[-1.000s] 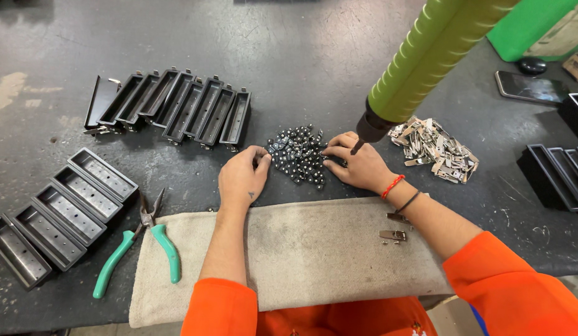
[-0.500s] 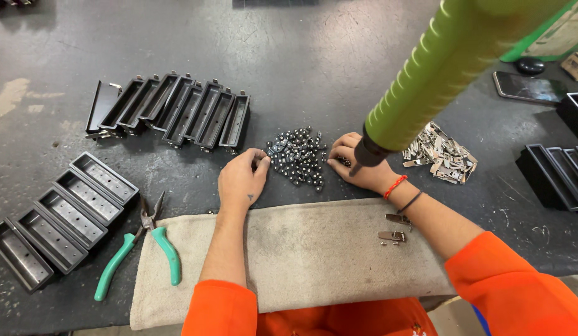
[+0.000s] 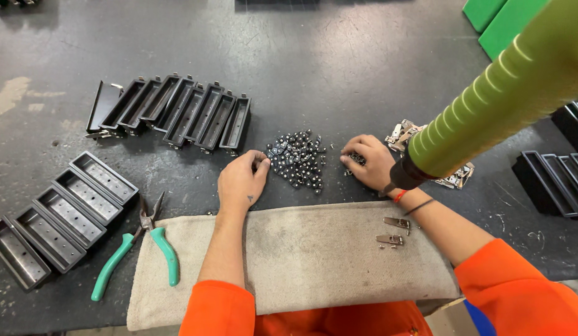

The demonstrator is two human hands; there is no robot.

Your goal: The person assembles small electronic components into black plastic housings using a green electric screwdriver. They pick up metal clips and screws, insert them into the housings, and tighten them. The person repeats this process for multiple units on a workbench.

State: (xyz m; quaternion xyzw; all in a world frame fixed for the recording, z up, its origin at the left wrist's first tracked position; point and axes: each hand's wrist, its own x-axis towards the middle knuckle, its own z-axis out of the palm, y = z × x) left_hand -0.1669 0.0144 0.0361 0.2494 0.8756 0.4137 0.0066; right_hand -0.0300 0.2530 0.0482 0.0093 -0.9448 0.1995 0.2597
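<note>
A pile of small dark metal pieces [image 3: 297, 157] lies on the black table between my hands. My left hand [image 3: 241, 181] rests at the pile's left edge, its fingertips pinched on one small piece. My right hand [image 3: 368, 161] sits at the pile's right edge, fingers curled over a few pieces. Whether it grips one I cannot tell. A ribbed green hanging tool [image 3: 494, 106] crosses in front of my right wrist. Two small silver latches [image 3: 393, 230] lie on the grey cloth [image 3: 301, 261] by my right forearm.
A row of black metal trays [image 3: 170, 112] leans at the upper left and another row [image 3: 58, 214] lies at the far left. Green-handled pliers [image 3: 142, 249] rest on the cloth's left edge. A heap of silver latches [image 3: 426, 155] and more black trays [image 3: 553, 180] are at the right.
My right hand has slid a little right and down from the pile's edge. The green tool now covers more of the right side. My left hand stays at the pile.
</note>
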